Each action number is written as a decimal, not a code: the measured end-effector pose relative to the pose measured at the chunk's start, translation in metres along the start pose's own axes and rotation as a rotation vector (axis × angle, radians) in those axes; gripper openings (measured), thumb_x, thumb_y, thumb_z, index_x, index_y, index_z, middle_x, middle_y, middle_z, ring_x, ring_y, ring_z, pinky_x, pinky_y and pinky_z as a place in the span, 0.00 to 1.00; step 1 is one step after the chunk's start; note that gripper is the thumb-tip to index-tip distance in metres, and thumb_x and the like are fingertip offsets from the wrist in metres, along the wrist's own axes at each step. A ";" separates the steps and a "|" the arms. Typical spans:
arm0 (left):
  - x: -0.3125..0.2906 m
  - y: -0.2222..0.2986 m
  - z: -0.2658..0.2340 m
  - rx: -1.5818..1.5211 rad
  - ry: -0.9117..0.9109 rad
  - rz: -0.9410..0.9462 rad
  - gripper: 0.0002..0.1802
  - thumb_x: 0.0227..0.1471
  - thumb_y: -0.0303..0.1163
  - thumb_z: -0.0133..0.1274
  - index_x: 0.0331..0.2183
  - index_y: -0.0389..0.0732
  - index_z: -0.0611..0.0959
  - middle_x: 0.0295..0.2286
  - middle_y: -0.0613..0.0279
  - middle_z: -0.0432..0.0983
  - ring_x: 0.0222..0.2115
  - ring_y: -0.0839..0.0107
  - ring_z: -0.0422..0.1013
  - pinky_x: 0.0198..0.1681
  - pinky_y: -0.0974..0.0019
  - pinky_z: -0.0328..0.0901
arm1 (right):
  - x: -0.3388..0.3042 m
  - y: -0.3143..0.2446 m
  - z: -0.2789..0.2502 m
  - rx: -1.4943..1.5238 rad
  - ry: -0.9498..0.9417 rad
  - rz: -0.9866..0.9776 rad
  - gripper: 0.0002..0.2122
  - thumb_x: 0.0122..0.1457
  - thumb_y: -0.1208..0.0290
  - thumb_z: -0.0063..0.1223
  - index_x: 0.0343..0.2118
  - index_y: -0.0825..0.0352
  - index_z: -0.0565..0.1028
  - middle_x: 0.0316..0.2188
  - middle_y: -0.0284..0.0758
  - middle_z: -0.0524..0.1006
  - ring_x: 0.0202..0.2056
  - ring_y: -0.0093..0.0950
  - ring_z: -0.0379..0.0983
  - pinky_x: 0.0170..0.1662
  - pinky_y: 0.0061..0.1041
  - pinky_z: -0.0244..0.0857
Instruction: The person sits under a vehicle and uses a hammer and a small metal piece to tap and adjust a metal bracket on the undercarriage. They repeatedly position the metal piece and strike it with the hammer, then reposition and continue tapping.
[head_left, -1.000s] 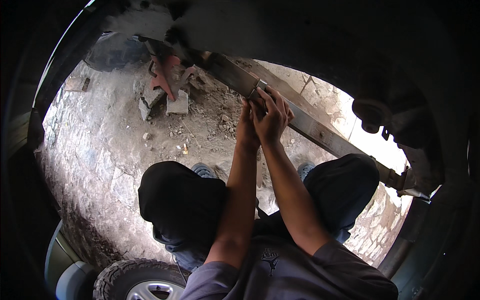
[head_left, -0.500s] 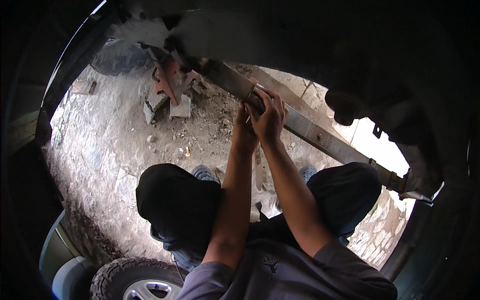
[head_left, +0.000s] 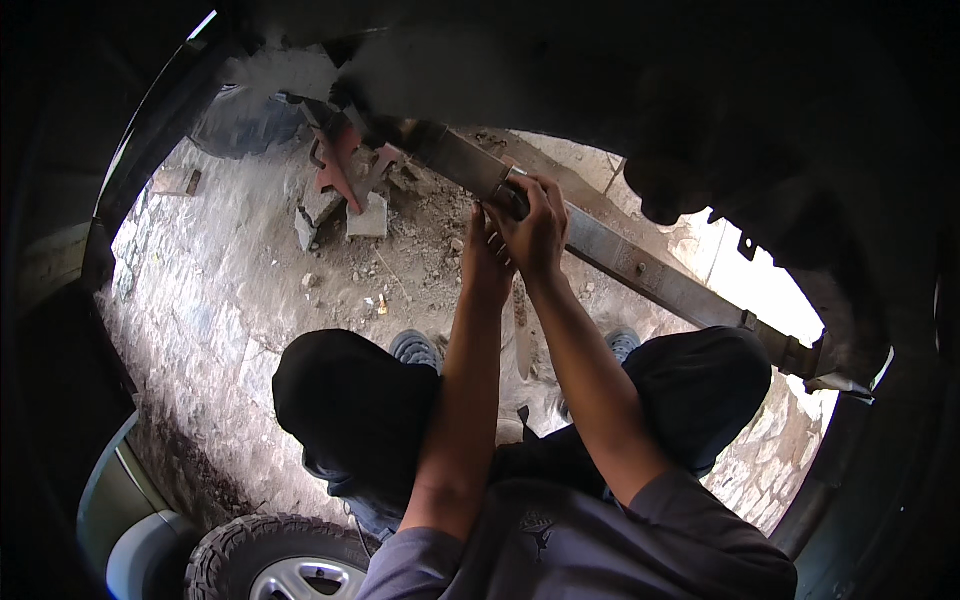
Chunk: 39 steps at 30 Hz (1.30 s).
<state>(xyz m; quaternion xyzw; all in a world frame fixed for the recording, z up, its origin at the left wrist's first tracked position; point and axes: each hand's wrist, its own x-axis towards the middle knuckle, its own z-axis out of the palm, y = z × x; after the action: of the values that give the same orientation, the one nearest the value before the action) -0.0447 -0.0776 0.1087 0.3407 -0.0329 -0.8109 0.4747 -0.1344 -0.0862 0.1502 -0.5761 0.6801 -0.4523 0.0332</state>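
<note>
A long grey metal bar (head_left: 640,268) runs slantwise from upper left to lower right in front of me. My right hand (head_left: 535,228) is closed over it, its fingers curled across the upper edge beside a dark rounded part (head_left: 512,200). Just below and to the left is my left hand (head_left: 486,262), its forefinger stretched up towards the bar's underside and the other fingers loosely bent and apart. No object shows in the left hand. Where the fingers meet the bar, shadow and the right hand hide detail.
Dark vehicle bodywork (head_left: 560,80) arches overhead and at both sides. A red metal stand (head_left: 337,170) is beside broken concrete blocks (head_left: 368,218) on rough, rubble-strewn ground (head_left: 230,270). A wheel with a knobby tyre (head_left: 225,555) is at lower left. My bent knees flank my forearms.
My left hand has shifted slightly down from the bar, and its fingers have spread a little. My right hand remains on the bar. The view has shifted slightly.
</note>
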 end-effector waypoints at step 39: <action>0.021 -0.042 -0.022 0.098 -0.079 0.259 0.14 0.67 0.37 0.52 0.47 0.38 0.82 0.38 0.67 0.80 0.37 0.80 0.75 0.39 0.72 0.66 | 0.005 0.008 -0.020 0.319 -0.149 0.033 0.10 0.48 0.75 0.70 0.35 0.65 0.84 0.48 0.35 0.81 0.45 0.36 0.81 0.49 0.33 0.73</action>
<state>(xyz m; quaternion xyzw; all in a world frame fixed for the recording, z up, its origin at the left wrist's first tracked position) -0.0705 -0.0655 0.0650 0.3242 -0.1348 -0.7532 0.5563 -0.1533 -0.0798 0.1592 -0.5840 0.6047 -0.5100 0.1819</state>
